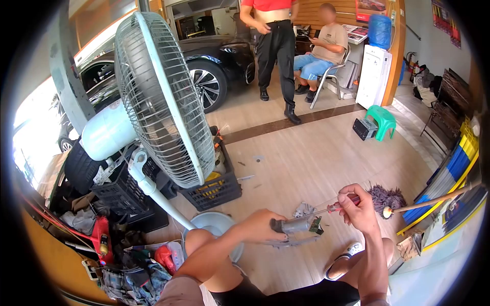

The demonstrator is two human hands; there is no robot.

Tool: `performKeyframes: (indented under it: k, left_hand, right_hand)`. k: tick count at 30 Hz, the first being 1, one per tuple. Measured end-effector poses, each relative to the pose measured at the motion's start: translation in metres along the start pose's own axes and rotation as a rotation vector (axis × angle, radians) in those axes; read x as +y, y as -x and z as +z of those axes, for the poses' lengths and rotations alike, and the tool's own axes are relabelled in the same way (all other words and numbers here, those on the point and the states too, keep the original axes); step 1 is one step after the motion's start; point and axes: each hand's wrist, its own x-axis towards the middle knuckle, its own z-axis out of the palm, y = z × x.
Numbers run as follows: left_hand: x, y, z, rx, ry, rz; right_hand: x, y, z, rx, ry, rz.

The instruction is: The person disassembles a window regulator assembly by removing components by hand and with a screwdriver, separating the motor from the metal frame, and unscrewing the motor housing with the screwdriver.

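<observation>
My left hand [263,225] is wrapped round the dark end of a grey cylindrical metal part [296,225], held low in front of my knees. At the part's right end a small green and black piece [316,225] shows. My right hand [360,206] grips a screwdriver [338,206] by its red handle, to the right of the part. The screwdriver's thin shaft points left and down toward the part; whether its tip touches is too small to tell. Below the part is a thin grey piece [293,243], blurred.
A large fan [158,97] stands at the left, before black crates [212,193] and a light blue basin [214,222]. A mop head [385,200] lies at the right. Farther back are a green stool [381,121], a black car [224,61], a standing person [275,46] and a seated person [326,48].
</observation>
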Motion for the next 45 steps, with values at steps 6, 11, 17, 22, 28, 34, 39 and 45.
performKeyframes:
  k: [6, 11, 17, 22, 28, 34, 39, 45]
  left_hand:
    - [-0.005, 0.002, 0.003, 0.029, -0.021, 0.037]
    - [-0.011, 0.006, 0.006, -0.011, -0.050, 0.033]
    - [-0.019, 0.009, 0.006, 0.022, -0.033, 0.022]
    - [-0.032, 0.007, 0.005, 0.095, 0.008, -0.011]
    - [-0.052, 0.014, 0.004, 0.205, 0.053, -0.037]
    - [-0.040, 0.028, 0.002, 0.249, 0.080, -0.127]
    - [-0.030, 0.030, 0.004, 0.192, 0.141, -0.162]
    - [-0.024, 0.029, -0.001, 0.135, 0.196, -0.246]
  right_hand:
    - [0.009, -0.005, -0.001, -0.052, -0.016, -0.221]
    - [0.003, -0.007, 0.004, -0.051, -0.043, -0.150]
    - [-0.012, -0.008, 0.015, -0.080, 0.012, -0.202]
    - [-0.006, -0.026, 0.027, -0.103, -0.058, -0.288]
    - [0.008, -0.054, 0.047, -0.118, -0.082, -0.320]
    - [0.016, -0.049, 0.063, -0.022, -0.178, -0.229]
    - [0.012, -0.038, 0.060, 0.001, -0.171, -0.228]
    - [0.023, -0.041, 0.051, -0.040, -0.237, -0.236]
